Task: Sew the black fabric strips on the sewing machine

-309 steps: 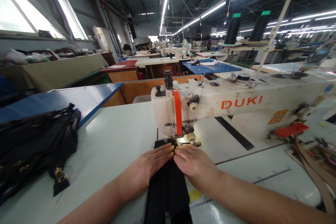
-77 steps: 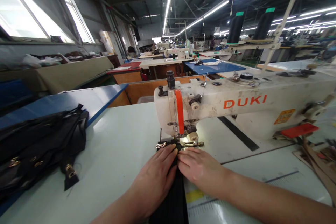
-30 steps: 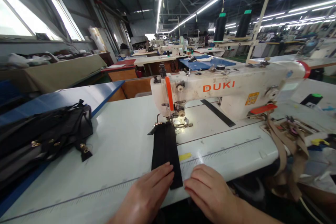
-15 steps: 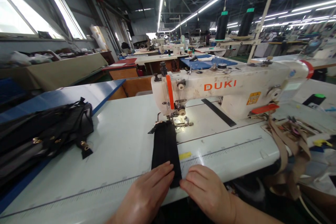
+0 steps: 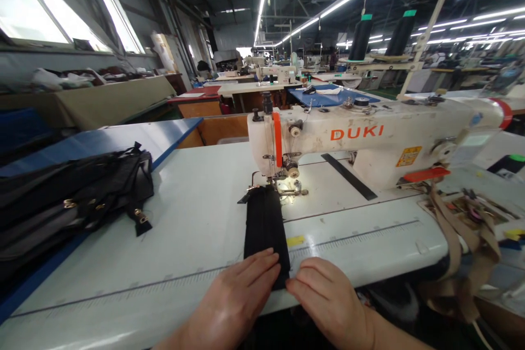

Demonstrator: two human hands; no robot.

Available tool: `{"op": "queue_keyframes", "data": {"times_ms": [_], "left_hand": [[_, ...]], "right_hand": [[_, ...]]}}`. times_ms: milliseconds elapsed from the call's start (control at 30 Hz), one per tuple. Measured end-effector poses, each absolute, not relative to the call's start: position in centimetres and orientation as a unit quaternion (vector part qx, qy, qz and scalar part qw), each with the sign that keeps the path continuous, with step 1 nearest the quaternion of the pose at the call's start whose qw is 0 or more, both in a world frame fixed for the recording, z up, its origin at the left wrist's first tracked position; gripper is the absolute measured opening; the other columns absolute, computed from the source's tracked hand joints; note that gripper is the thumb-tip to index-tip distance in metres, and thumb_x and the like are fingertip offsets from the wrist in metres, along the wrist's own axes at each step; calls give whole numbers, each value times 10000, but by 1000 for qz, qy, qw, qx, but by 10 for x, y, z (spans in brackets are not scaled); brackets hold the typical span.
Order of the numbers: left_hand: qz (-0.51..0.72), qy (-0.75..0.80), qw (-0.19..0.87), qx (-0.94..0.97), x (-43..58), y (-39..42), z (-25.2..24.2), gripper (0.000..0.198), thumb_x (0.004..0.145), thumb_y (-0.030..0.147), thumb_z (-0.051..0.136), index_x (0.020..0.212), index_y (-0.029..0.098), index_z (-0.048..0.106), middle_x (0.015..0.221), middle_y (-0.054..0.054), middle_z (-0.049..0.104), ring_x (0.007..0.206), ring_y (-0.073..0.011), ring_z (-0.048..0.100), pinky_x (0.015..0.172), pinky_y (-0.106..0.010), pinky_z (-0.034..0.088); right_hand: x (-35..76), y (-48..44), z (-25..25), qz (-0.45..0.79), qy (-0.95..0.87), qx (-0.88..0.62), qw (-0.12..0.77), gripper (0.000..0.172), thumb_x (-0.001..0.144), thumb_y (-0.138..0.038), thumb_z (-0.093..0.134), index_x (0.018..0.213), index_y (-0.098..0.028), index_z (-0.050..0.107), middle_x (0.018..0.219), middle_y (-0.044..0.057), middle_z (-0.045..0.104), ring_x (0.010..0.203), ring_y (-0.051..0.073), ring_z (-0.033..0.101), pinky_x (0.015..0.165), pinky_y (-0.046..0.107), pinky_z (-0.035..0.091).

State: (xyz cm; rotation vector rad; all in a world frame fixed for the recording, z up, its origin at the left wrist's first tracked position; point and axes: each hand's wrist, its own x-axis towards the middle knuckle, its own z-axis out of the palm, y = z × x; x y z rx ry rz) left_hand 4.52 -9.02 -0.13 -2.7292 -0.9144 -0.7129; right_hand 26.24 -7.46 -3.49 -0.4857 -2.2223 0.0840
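Note:
A black fabric strip (image 5: 266, 219) lies on the pale sewing table, its far end under the needle area of the white sewing machine (image 5: 356, 130). A small metal piece shows at the strip's far left corner. My left hand (image 5: 241, 295) rests on the near part of the strip, fingers close together and flat, thumb hidden. My right hand (image 5: 328, 298) pinches the strip's near right edge between thumb and curled fingers.
Black bag pieces with gold clips (image 5: 82, 197) are piled at the left. A loose black strip (image 5: 348, 176) lies beneath the machine arm. Beige straps (image 5: 451, 251) hang over the table's right front edge, beside a tray of tools. Thread cones (image 5: 361, 38) stand behind.
The view has shifted slightly, so the machine and table appear further right. Both hands stay at the near end of the black strip.

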Motion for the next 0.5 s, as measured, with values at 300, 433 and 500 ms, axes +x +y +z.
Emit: {"op": "queue_keyframes", "data": {"times_ms": [300,433,500], "left_hand": [[-207,-385,-130,-890,25,-95,16,557,858,-23,362,1348,226,457,1331,-62,615,1196,-169,599,1005,-321,502],[-210,-397,-178,-875,24,-93,19,603,851,-31,367,1388,240,333,1270,-48,652,1129,-163,639,959,-320,533],[-209,-394,-186,-876,24,-92,19,623,848,-34,373,1405,234,299,1277,-58,649,1146,-170,629,970,-333,524]], "right_hand": [[263,-75,-37,25,-885,-180,429,260,989,-78,404,968,-47,661,737,94,604,743,198,540,678,324,521],[264,-76,-38,30,-882,-186,432,245,985,-79,422,969,-55,666,742,95,616,749,201,555,673,324,528],[264,-77,-38,31,-883,-186,430,247,986,-81,421,970,-63,667,740,92,619,743,200,560,660,320,533]]}}
